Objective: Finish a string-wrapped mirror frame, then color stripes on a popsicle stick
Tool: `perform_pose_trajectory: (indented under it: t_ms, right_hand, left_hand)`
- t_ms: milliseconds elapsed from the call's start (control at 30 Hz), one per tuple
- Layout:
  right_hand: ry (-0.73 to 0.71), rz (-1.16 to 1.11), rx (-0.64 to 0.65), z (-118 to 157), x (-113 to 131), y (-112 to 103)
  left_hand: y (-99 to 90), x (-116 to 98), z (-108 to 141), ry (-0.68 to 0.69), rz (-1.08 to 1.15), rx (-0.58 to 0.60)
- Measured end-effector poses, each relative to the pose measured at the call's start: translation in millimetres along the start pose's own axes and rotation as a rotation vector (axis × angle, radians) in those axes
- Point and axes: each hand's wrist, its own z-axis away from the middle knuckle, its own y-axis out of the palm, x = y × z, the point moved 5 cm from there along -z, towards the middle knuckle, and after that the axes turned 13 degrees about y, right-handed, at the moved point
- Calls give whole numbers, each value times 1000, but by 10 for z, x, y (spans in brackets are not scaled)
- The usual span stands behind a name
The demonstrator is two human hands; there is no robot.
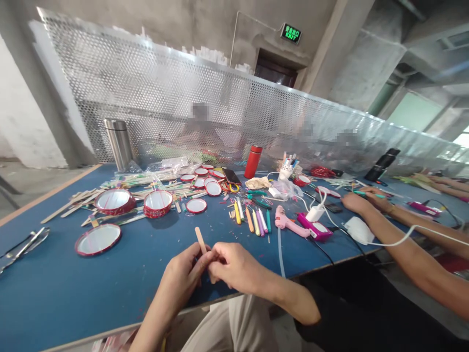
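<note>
My left hand (182, 275) and my right hand (234, 266) meet just above the blue tabletop (73, 288). Both fingers and thumbs pinch a flat wooden craft stick (200, 240), whose upper end stands out above them and whose lower part is hidden by my fingers. Nearest my hands, up and to the left, lies a round mirror-like disc with a red rim (97, 239). A pink hot glue gun (289, 222) rests to the right of my hands, with a clear glue stick (281, 256) trailing towards me.
Several red-rimmed discs, loose craft sticks and coloured glue sticks cover the table's middle. A co-worker's forearms (403, 230) reach in from the right, near a white mask and a white cable. A steel flask (119, 144) and a red flask (252, 161) stand by a perforated metal screen.
</note>
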Motion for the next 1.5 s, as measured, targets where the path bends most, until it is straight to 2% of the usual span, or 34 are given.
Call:
perform_pose_trajectory:
  t_ms: [133, 233, 300, 333, 467, 567, 667, 800, 933, 1167, 1267, 1333, 1500]
  right_hand:
    - [-34, 98, -80, 28, 110, 47]
    - [-79, 288, -175, 14, 53, -85]
    - [-66, 538, -354, -43, -72, -316]
    - [-12, 707, -478, -88, -166, -474]
    - [132, 864, -613, -337, -628, -1070]
    - [119, 982, -581, -492, -889, -1305]
    - [34, 1074, -500, -593, -1004, -1324]
    - [-64, 1148, -434, -693, -1019, -1286]
    - [-112, 1176, -398, -762, -1028, -1333]
    - [-253, 1179, -329, -685, -982, -1330]
    - [-248, 1138, -373, -609, -945, -1378]
    - [-201, 1092, -451, -528, -935, -1471]
    - [29, 976, -706, -173, -1060, -1775]
  left_hand:
    - [-29, 81, -7, -48, -77, -53]
    - [-25, 119, -7, -85, -112, -55]
    - [-19, 116, -13, -83, -122, -44]
    - [-15, 109, -19, -75, -124, -36]
    - [-8, 94, -44, -45, -113, -23]
    - [9, 119, -47, -73, -88, -9]
    - [40, 150, -42, -118, -27, 0]
    - [53, 167, -43, -141, 51, -31]
    - [60, 168, -38, -142, 4, -1]
    - [33, 104, -37, -92, -68, 0]
    - [11, 58, -35, -52, -83, -20]
    - [10, 42, -28, -41, -71, -13]
    - [16, 47, -21, -57, -75, 9]
